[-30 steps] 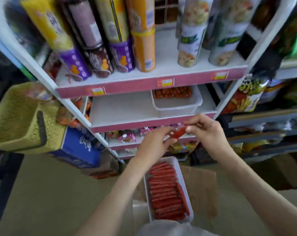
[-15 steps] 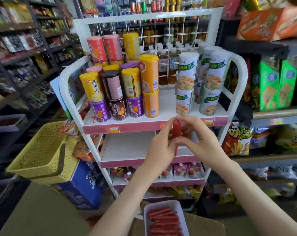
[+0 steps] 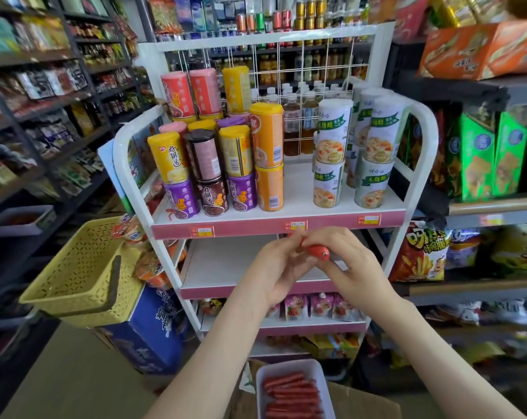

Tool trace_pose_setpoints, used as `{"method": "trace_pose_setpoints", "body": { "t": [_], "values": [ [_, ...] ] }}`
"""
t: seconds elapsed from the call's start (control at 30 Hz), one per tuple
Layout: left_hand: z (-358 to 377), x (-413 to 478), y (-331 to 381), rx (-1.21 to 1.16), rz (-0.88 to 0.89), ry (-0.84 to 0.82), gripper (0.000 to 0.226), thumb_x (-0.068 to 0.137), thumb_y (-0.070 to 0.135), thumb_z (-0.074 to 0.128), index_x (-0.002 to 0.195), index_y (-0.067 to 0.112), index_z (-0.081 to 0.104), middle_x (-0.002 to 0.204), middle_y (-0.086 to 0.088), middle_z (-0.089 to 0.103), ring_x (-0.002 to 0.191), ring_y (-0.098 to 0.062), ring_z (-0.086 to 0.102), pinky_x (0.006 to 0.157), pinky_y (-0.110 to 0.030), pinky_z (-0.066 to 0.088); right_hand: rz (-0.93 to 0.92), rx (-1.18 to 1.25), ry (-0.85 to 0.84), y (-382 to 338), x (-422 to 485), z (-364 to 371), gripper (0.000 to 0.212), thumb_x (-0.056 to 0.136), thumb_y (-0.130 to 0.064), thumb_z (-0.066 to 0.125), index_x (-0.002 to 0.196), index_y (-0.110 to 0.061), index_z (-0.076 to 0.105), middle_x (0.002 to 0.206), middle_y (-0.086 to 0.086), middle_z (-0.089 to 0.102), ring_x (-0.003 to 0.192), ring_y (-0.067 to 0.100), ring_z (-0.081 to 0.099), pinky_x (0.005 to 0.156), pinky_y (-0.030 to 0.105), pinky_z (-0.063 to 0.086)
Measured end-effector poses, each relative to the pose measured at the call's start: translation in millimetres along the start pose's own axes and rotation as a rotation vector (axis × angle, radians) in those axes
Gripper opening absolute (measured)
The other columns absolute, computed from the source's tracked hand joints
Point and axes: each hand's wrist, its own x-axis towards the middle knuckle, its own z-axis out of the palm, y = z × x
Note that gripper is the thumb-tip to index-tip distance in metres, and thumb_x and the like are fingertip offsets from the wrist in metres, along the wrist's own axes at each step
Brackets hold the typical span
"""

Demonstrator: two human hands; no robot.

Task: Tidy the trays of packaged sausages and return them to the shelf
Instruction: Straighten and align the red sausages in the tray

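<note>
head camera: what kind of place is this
Most likely a small grocery shop: a white rack of stacked cans with price tags, shelves of snack bags, and a yellow basket.

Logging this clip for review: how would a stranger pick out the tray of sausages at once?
Start at the white rack with pink shelf edges in mid-frame. Straight below it, at the picture's bottom edge, a white tray sits on brown cardboard. It alone holds red sausage sticks laid side by side, unlike the perforated yellow basket up left.
</note>
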Motion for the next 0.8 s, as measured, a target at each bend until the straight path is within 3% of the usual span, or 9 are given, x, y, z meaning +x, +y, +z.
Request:
{"method": "trace_pose_setpoints", "body": {
  "t": [0.07, 0.13, 0.23, 0.3, 0.37, 0.47, 0.53, 0.63, 0.8],
  "values": [
    [-3, -2, -2, 0.448, 0.003, 0.100, 0.047, 0.095, 0.041, 0.050, 0.125, 0.005, 0.052, 0.112, -0.005, 0.065, 0.099, -0.014, 0.063, 0.084, -0.028, 0.051, 0.070, 0.058, 0.002, -1, -2, 3, 0.020, 0.092, -0.022, 0.059, 0.111, -0.027, 0.056, 0.108, -0.030, 0.056, 0.105, -0.007, 0.052, 0.089, 0.012, 0.042],
    [-9, -6, -8, 0.758, 0.216, 0.237, 0.051, 0.095, 0.044, 0.048, 0.140, 0.023, 0.036, 0.129, 0.004, 0.053, 0.113, -0.006, 0.050, 0.094, -0.024, 0.038, 0.127, 0.084, 0.036, 3, -3, 5, 0.020, 0.091, -0.015, 0.061, 0.109, -0.023, 0.058, 0.100, -0.026, 0.057, 0.096, -0.008, 0.054, 0.082, 0.009, 0.042],
    [-15, -18, -12, 0.793, 0.672, 0.133, 0.031, 0.096, 0.028, 0.052, 0.127, 0.033, 0.050, 0.126, 0.013, 0.055, 0.115, 0.004, 0.049, 0.094, -0.013, 0.037, 0.139, 0.023, 0.061, 8, 0, 6, 0.021, 0.092, -0.020, 0.058, 0.113, -0.022, 0.059, 0.090, -0.017, 0.053, 0.086, -0.004, 0.051, 0.075, 0.007, 0.037],
    [-17, -19, -16, 0.915, 0.846, 0.051, 0.027, 0.092, 0.025, 0.060, 0.118, 0.029, 0.056, 0.116, 0.009, 0.059, 0.109, -0.001, 0.055, 0.092, -0.015, 0.043, 0.121, -0.017, 0.054, 7, 3, 8, 0.029, 0.091, -0.022, 0.051, 0.117, -0.013, 0.061, 0.089, -0.020, 0.047, 0.084, -0.008, 0.047, 0.075, 0.004, 0.035],
    [-19, -18, -17, 0.978, 0.954, 0.096, 0.025, 0.088, 0.029, 0.060, 0.113, 0.025, 0.060, 0.107, 0.006, 0.062, 0.101, -0.004, 0.059, 0.089, -0.022, 0.049, 0.112, -0.040, 0.031, 8, 3, 11, 0.031, 0.090, -0.022, 0.049, 0.115, -0.010, 0.061, 0.089, -0.022, 0.044, 0.085, -0.007, 0.045, 0.076, 0.006, 0.034],
    [-21, -19, -15, 0.930, 0.976, 0.157, 0.018, 0.088, 0.027, 0.061, 0.106, 0.024, 0.063, 0.100, 0.011, 0.066, 0.097, -0.004, 0.061, 0.084, -0.026, 0.052, 0.171, 0.021, -0.005, 9, 1, 16, 0.027, 0.087, -0.021, 0.060, 0.114, -0.017, 0.060, 0.093, -0.019, 0.049, 0.087, -0.002, 0.048, 0.078, 0.008, 0.035],
    [-22, -23, -13, 0.811, 0.912, 0.160, 0.015, 0.091, 0.017, 0.062, 0.103, 0.024, 0.062, 0.098, 0.013, 0.067, 0.096, -0.005, 0.063, 0.082, -0.022, 0.052, 0.242, 0.083, -0.035, 9, -2, 17, 0.040, 0.084, -0.010, 0.068, 0.117, -0.029, 0.054, 0.101, -0.020, 0.052, 0.094, -0.004, 0.051, 0.082, 0.007, 0.037],
    [-23, -25, -6, 0.340, 0.702, 0.188, 0.013, 0.091, 0.007, 0.058, 0.103, 0.012, 0.061, 0.094, 0.004, 0.069, 0.095, -0.011, 0.067, 0.080, -0.024, 0.055, 0.337, 0.083, -0.041, 12, -10, 14, 0.052, 0.082, -0.003, 0.070, 0.109, -0.041, 0.049, 0.105, -0.022, 0.055, 0.098, -0.009, 0.052, 0.084, 0.004, 0.038],
    [-47, -12, 0, -0.130, 0.486, 0.296, 0.009, 0.093, 0.004, 0.053, 0.099, 0.006, 0.059, 0.084, -0.003, 0.071, 0.083, -0.012, 0.069, 0.073, -0.027, 0.058, 0.481, 0.207, 0.102, 7, -14, 2, 0.035, 0.080, -0.005, 0.073, 0.092, -0.036, 0.062, 0.086, -0.013, 0.068, 0.081, 0.005, 0.062, 0.075, 0.011, 0.047]
  ]
}}
